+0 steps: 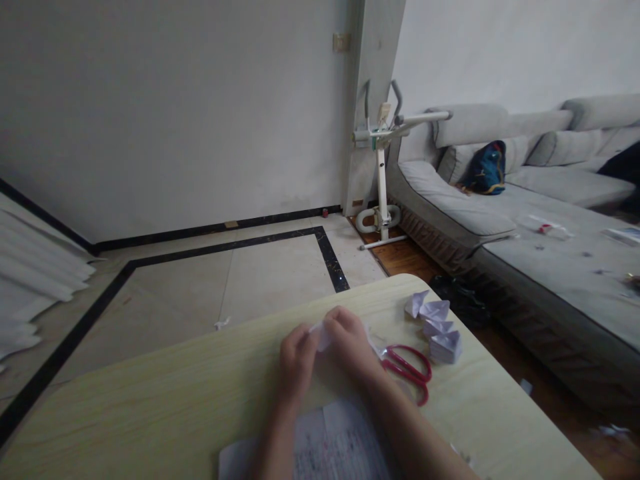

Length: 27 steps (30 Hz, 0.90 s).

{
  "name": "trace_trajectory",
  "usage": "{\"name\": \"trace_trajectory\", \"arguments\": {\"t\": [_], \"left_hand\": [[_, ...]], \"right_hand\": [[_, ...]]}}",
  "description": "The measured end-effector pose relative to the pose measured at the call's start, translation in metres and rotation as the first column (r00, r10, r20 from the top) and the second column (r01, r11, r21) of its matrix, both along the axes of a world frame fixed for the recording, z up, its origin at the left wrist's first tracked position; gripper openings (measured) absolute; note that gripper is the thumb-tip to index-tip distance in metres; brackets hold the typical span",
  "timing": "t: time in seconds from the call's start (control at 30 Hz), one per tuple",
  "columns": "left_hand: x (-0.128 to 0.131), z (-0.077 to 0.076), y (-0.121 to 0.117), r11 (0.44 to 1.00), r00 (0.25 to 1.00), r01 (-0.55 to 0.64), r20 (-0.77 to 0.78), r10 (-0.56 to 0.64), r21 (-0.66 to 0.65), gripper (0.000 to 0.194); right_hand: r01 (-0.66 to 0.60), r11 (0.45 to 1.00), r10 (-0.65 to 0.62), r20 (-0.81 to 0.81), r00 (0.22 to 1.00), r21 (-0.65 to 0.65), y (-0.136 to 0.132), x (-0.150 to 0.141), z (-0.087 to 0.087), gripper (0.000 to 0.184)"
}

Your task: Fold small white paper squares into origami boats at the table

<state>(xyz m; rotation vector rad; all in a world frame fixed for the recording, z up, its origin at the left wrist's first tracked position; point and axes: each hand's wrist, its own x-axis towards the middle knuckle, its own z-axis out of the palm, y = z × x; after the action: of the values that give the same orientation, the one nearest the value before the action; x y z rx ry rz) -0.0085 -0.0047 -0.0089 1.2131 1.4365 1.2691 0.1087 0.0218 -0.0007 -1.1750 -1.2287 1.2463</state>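
Over the middle of the table, my left hand [296, 357] and my right hand [351, 341] pinch a small piece of white paper [320, 335] between them. The fingers cover much of it, so its folded shape cannot be made out. Just right of my right hand lie scissors [409, 368] with red handles, their blades partly hidden behind that hand. Several folded white paper shapes [436, 311], like little boats, stand in a group near the table's right edge. Under my forearms rests a sheet of paper [333, 443] covered in writing.
The pale wooden table [150, 407] has a rounded far corner. Beyond it are a tiled floor with a black border, a white exercise machine [383, 173] and a grey sofa [565, 220] holding a blue bag [487, 168]. A black plastic bag [460, 300] sits beside the sofa.
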Motion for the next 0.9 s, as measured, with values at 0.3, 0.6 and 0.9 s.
{"name": "trace_trajectory", "arguments": {"t": [0.3,0.6,0.9], "left_hand": [[-0.0006,0.0,0.0008,0.999,0.999,0.028,-0.027,-0.027,0.035,0.024],[-0.0003,-0.0045,0.0067,0.994,0.994,-0.113,-0.003,0.113,0.012,0.026],[0.0007,0.0021,0.0048,0.994,0.994,-0.107,-0.002,0.107,0.009,0.026]], "right_hand": [[-0.039,0.999,0.039,0.023,0.999,0.014,-0.0034,-0.0006,0.0057,0.014],[-0.002,1.0,0.001,0.065,0.998,0.03,-0.002,-0.0017,0.0015,0.023],[0.049,0.998,-0.052,0.058,0.997,0.046,-0.0011,-0.0025,-0.0033,0.027]]}}
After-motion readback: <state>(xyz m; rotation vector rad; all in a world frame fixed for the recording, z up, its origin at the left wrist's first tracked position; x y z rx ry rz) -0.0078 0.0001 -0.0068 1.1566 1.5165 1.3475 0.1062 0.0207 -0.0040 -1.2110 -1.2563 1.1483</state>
